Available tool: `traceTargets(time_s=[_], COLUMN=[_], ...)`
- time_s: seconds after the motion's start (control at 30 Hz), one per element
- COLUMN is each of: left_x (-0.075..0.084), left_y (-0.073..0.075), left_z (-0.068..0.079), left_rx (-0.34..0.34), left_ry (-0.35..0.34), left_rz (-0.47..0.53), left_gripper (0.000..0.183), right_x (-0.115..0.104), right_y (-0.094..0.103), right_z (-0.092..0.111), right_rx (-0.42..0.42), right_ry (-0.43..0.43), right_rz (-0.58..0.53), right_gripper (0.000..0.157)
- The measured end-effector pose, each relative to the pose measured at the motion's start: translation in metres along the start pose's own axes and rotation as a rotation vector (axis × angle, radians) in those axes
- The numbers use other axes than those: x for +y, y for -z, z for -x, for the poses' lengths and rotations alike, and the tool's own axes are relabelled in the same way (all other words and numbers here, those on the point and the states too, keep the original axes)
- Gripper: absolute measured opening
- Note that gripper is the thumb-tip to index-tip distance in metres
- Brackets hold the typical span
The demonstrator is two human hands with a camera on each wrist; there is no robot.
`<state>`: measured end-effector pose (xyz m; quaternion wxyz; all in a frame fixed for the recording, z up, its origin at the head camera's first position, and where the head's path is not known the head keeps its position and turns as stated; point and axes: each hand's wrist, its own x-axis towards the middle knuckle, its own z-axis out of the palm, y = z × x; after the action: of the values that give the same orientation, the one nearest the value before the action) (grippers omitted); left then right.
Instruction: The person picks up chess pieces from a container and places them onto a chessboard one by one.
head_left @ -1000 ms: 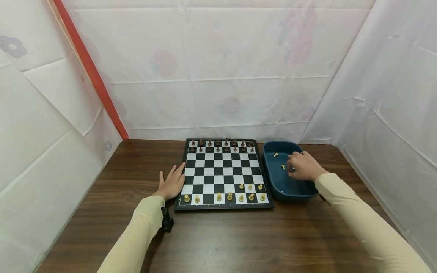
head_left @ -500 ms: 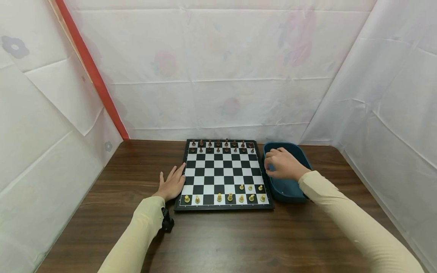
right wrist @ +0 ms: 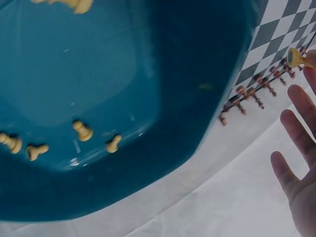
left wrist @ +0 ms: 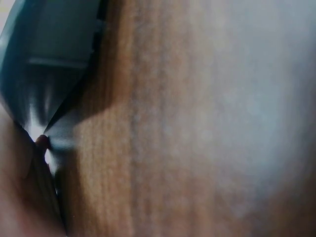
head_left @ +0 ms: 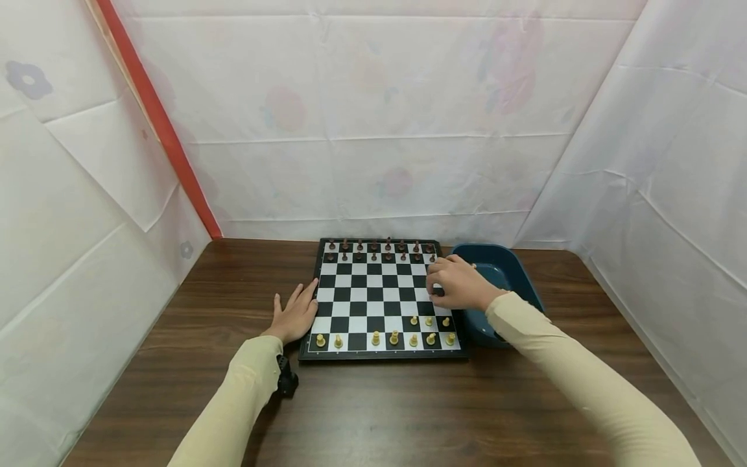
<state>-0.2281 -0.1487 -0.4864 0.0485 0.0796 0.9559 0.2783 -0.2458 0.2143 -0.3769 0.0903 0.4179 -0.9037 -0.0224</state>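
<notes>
My right hand (head_left: pixel 461 283) is over the right side of the chessboard (head_left: pixel 350 282). In the right wrist view its fingertips pinch a yellow chess piece (right wrist: pixel 296 58), base facing the camera, with the other fingers spread. My left hand (head_left: pixel 294 318) rests along the board's left edge, fingers extended. Yellow chess pieces (head_left: pixel 393 337) stand along the near row, with a gap among them, and three more (head_left: pixel 428 321) stand in front of them at the right. Dark reddish pieces (head_left: pixel 373 256) fill the two far rows.
A blue tray (head_left: pixel 478 324) sits against the board's right side, under my right forearm. Loose yellow pieces (right wrist: pixel 82 130) lie in it. The brown wooden table (head_left: pixel 373 408) carries everything. White sheeting (head_left: pixel 373 175) hangs behind and at both sides.
My right hand has come up out of the blue tray and moved left over the board's right edge, carrying a yellow chess piece. The left hand has stayed still.
</notes>
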Motion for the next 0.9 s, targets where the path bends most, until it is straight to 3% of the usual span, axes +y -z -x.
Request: traceTargets(time_s=[0.43,0.9], left_x=[-0.001,0.006], left_y=[-0.002,-0.005], left_z=[0.001,-0.003], left_rx=[0.009,0.01], left_ry=[0.007,0.006], left_rz=[0.0,-0.006], left_gripper=[0.054,0.054], right_x=[-0.031,-0.049], right_y=[-0.011,-0.02], right_z=[-0.03,-0.039], right_rx=[-0.034,-0.12], right_ry=[0.094,0.101], right_rz=[-0.075,-0.167], right_gripper=[0.005,0.002])
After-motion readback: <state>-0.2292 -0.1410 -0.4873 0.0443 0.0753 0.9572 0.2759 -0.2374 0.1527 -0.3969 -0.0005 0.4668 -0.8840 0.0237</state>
